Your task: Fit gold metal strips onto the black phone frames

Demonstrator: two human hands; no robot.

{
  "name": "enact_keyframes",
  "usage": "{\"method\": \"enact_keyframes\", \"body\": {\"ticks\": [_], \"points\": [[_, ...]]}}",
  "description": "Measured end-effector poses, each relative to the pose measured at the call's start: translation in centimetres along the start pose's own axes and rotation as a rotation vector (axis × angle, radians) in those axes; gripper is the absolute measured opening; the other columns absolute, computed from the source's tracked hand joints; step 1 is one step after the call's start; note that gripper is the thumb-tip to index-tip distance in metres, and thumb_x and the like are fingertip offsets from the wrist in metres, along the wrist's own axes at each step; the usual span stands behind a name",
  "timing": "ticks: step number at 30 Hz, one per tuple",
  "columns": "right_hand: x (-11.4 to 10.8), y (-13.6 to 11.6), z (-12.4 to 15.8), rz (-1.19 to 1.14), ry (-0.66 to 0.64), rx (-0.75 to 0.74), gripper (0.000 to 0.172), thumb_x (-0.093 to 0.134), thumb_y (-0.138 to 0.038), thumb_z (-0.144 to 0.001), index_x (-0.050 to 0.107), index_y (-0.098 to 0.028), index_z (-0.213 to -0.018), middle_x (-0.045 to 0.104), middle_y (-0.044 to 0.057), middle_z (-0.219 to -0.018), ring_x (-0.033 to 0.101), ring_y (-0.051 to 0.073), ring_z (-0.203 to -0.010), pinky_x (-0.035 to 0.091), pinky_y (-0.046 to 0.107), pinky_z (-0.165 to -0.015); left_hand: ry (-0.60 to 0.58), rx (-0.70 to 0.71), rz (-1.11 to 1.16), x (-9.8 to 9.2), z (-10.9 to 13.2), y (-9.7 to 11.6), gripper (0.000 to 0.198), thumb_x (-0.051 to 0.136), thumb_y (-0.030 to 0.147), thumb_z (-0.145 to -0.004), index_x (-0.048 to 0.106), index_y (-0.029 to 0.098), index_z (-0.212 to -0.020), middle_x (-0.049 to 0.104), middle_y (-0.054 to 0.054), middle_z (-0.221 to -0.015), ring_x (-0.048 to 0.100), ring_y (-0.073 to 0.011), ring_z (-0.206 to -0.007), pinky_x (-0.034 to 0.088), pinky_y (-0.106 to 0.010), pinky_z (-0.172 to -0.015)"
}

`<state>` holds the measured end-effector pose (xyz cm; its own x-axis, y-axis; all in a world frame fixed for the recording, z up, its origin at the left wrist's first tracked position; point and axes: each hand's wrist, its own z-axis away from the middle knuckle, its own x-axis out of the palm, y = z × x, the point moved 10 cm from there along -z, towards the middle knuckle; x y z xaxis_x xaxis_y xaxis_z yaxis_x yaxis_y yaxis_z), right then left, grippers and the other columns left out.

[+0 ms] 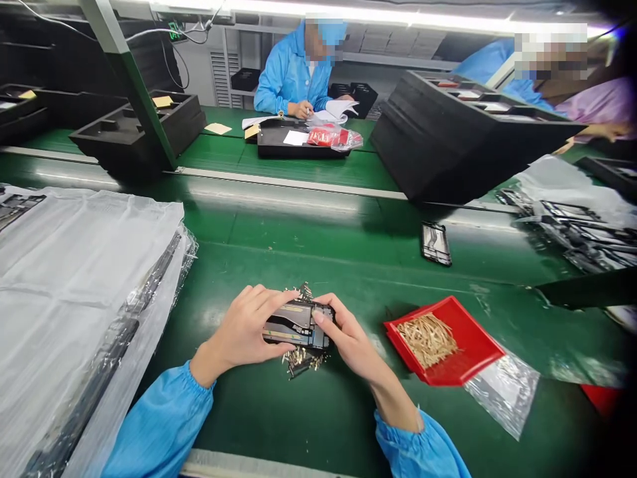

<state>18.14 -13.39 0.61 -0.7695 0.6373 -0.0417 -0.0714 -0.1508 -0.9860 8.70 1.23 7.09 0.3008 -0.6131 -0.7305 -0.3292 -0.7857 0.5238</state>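
Note:
A dark phone frame (293, 326) with metallic inner panels is held between my two hands, just above the green bench. My left hand (243, 328) grips its left end, thumb along the near edge and fingers along the far edge. At the right end, my right hand (351, 338) closes on it, with the thumb lying on the upper face. Beneath and around the frame lies a pile of small dark and gold-coloured parts (304, 362), partly hidden by it. To the right sits a red tray (472, 352) containing thin gold-coloured strips (428, 338).
White wrapping sheets (84, 259) cover stacked frames at left. Another phone frame (436, 243) lies beyond the red tray, and a clear plastic bag (505, 392) beside it. Black trays (448, 146) are stacked across the bench. A person in blue (293, 73) writes opposite; another is partly visible at right.

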Motion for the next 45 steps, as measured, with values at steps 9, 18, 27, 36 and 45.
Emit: {"method": "enact_keyframes", "body": {"ticks": [9,18,27,36,45], "points": [[-0.2,1.4,-0.2,-0.072,0.045,0.021,0.044,0.063,-0.068,-0.106,0.061,-0.023,-0.109,0.062,0.0,-0.09,0.053,0.017,-0.077,0.047,0.028,-0.07,0.019,-0.011,0.026,0.2,0.3,0.2,0.09,0.093,0.044,-0.085,0.044,0.026,-0.158,0.072,-0.009,-0.138,0.066,-0.0285,-0.102,0.047,-0.041,-0.087],[-2.1,-3.0,0.5,0.292,0.212,-0.479,0.011,0.071,-0.027,-0.108,0.072,-0.029,-0.119,0.07,0.003,-0.109,0.067,0.02,-0.101,0.054,0.032,-0.09,-0.019,-0.023,0.036,0.4,0.2,0.0,0.102,0.101,0.036,-0.073,0.044,0.028,-0.158,0.073,-0.005,-0.137,0.068,-0.0282,-0.102,0.053,-0.044,-0.089],[-0.4,-6.2,2.4,0.604,0.226,-0.799,0.025,0.068,-0.005,-0.103,0.076,-0.025,-0.116,0.076,0.006,-0.104,0.074,0.019,-0.089,0.063,0.03,-0.079,0.102,-0.099,0.086,0.1,0.8,-1.0,0.038,0.067,0.035,-0.109,0.059,0.024,-0.145,0.077,-0.006,-0.129,0.072,-0.0247,-0.099,0.056,-0.038,-0.086],[0.1,-6.3,2.6,0.633,0.229,-0.837,0.024,0.068,-0.004,-0.103,0.074,-0.024,-0.115,0.076,0.006,-0.103,0.075,0.019,-0.088,0.064,0.029,-0.079,0.156,-0.106,0.106,-0.3,0.7,-1.3,0.031,0.068,0.032,-0.109,0.064,0.023,-0.138,0.079,-0.005,-0.115,0.074,-0.0212,-0.092,0.059,-0.032,-0.077],[0.3,-5.9,2.3,0.59,0.222,-0.829,0.023,0.064,-0.004,-0.104,0.07,-0.024,-0.112,0.074,0.005,-0.098,0.073,0.02,-0.086,0.063,0.032,-0.078,0.33,-0.061,0.061,-1.3,1.0,-0.5,0.017,0.073,0.028,-0.108,0.067,0.022,-0.123,0.08,-0.001,-0.102,0.07,-0.0183,-0.085,0.049,-0.035,-0.076]]}}
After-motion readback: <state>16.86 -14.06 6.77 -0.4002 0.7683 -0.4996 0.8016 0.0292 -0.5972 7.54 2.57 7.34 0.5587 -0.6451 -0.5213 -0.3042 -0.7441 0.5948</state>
